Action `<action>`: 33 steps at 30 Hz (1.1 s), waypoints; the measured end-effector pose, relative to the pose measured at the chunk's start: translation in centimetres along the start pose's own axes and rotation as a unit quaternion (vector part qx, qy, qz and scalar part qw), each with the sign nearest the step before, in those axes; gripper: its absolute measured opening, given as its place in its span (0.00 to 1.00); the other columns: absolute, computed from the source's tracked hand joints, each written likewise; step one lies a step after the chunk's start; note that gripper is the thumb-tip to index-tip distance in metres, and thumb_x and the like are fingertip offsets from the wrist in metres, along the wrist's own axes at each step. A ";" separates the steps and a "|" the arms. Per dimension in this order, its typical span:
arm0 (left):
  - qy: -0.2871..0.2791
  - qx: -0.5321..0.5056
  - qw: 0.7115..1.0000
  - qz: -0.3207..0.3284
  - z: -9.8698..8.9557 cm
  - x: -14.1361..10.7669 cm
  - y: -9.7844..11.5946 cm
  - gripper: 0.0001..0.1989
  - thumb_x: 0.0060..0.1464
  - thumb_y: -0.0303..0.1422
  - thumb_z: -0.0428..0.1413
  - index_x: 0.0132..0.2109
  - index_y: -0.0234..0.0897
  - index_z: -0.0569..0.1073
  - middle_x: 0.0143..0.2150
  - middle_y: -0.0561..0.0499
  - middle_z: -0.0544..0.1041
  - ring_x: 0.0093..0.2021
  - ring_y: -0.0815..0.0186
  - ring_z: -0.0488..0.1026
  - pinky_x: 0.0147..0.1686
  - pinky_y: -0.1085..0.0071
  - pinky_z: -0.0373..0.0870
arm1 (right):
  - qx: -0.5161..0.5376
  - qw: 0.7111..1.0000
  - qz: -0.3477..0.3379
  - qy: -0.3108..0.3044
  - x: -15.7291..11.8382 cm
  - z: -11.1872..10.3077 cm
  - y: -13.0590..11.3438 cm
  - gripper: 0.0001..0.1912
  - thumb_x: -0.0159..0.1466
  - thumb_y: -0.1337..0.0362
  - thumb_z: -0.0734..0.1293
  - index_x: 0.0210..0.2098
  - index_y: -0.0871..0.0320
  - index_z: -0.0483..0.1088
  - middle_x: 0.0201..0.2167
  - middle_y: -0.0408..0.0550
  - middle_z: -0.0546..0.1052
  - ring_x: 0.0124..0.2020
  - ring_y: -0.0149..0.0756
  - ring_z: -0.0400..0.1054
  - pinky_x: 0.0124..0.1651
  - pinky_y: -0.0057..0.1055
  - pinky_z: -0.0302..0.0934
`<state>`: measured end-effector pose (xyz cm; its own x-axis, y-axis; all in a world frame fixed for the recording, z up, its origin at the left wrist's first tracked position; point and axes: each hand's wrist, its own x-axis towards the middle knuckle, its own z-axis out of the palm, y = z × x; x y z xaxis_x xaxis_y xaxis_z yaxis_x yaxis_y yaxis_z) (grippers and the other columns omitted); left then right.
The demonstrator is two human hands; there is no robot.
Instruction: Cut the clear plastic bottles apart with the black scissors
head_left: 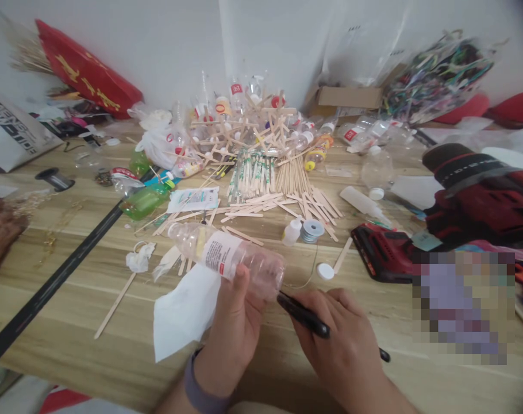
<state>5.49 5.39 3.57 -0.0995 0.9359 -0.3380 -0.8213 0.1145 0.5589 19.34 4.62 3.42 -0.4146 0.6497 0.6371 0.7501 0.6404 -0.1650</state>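
Observation:
A clear plastic bottle with a white label [220,253] lies tilted in my left hand [239,322], its neck pointing to the upper left and its base toward the right. My left thumb rests on the bottle's near side and the fingers wrap beneath it. Closed around a black-handled tool [304,313] is my right hand [339,333]. The tool's front end meets the bottle's base; whether it cuts into the plastic cannot be made out. A white paper sheet [179,316] lies on the table, partly behind my left wrist.
Wooden sticks [253,207] and plastic bottles are heaped at the back middle. A red and black power tool [472,213] stands at the right, near a wire spool [312,230]. A black strip [63,276] crosses the left side. Another person's hand [0,230] is at the left edge.

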 end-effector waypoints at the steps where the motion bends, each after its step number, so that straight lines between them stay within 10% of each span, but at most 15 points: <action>1: -0.006 0.004 1.000 0.009 0.0 0.0 0.0 0.22 0.46 0.44 0.71 0.46 0.38 0.81 0.44 0.48 0.85 0.45 0.58 0.81 0.49 0.62 0.76 | -0.004 1.000 -0.001 -0.001 -0.1 0.1 0.0 0.16 0.78 0.69 0.53 0.35 0.57 0.64 0.22 0.40 0.72 0.20 0.32 0.66 0.32 0.33 0.53; 11: -0.031 0.051 0.997 0.049 -0.2 0.0 -0.1 0.17 0.51 0.40 0.69 0.47 0.40 0.81 0.46 0.49 0.85 0.47 0.60 0.82 0.51 0.65 0.77 | 0.232 0.950 0.195 -0.076 -0.5 1.1 -0.4 0.14 0.75 0.57 0.56 0.33 0.53 0.60 0.16 0.39 0.67 0.14 0.34 0.63 0.18 0.28 0.54; 19: -0.124 0.127 0.979 0.104 -0.5 0.2 -0.1 0.23 0.54 0.50 0.64 0.51 0.43 0.80 0.52 0.47 0.82 0.55 0.54 0.77 0.55 0.62 0.73 | 0.620 0.607 0.436 -0.238 0.0 0.0 -0.5 0.31 0.62 0.34 0.66 0.25 0.55 0.55 0.13 0.31 0.55 0.12 0.23 0.54 0.18 0.21 0.47; 21: -0.125 0.154 0.973 0.120 -0.8 0.1 0.0 0.26 0.52 0.53 0.64 0.53 0.44 0.79 0.55 0.46 0.80 0.58 0.51 0.75 0.58 0.59 0.72 | 0.658 0.563 0.438 -0.240 0.0 -0.1 -0.4 0.32 0.61 0.36 0.68 0.24 0.55 0.54 0.13 0.30 0.54 0.12 0.22 0.52 0.18 0.21 0.45; 23: -0.116 0.188 0.967 0.128 -1.0 0.0 0.0 0.29 0.51 0.54 0.63 0.54 0.43 0.78 0.56 0.44 0.79 0.59 0.48 0.73 0.59 0.54 0.70 | 0.631 0.601 0.429 -0.238 -0.3 0.0 -0.3 0.31 0.62 0.34 0.67 0.26 0.55 0.58 0.14 0.31 0.56 0.12 0.23 0.54 0.18 0.21 0.47; 29: -0.083 0.221 0.961 0.145 -1.3 -0.2 -0.2 0.28 0.53 0.53 0.62 0.55 0.41 0.77 0.58 0.41 0.77 0.61 0.44 0.71 0.62 0.49 0.67 | 0.318 0.900 0.286 -0.086 -1.5 1.4 -0.1 0.22 0.73 0.47 0.59 0.29 0.55 0.64 0.14 0.39 0.66 0.15 0.31 0.60 0.19 0.27 0.51; 33: -0.043 0.156 0.980 0.111 -1.0 -0.4 -0.8 0.25 0.51 0.49 0.66 0.52 0.41 0.77 0.57 0.43 0.78 0.63 0.46 0.69 0.64 0.53 0.65 | 0.138 0.983 0.115 0.024 -1.5 1.6 0.2 0.13 0.74 0.61 0.60 0.32 0.55 0.65 0.21 0.41 0.72 0.19 0.33 0.65 0.26 0.29 0.55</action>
<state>5.65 4.63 2.49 -0.1984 0.9722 -0.1242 -0.5708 -0.0116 0.8210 19.30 4.44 1.22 -0.2196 0.7748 0.5928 0.6507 0.5691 -0.5027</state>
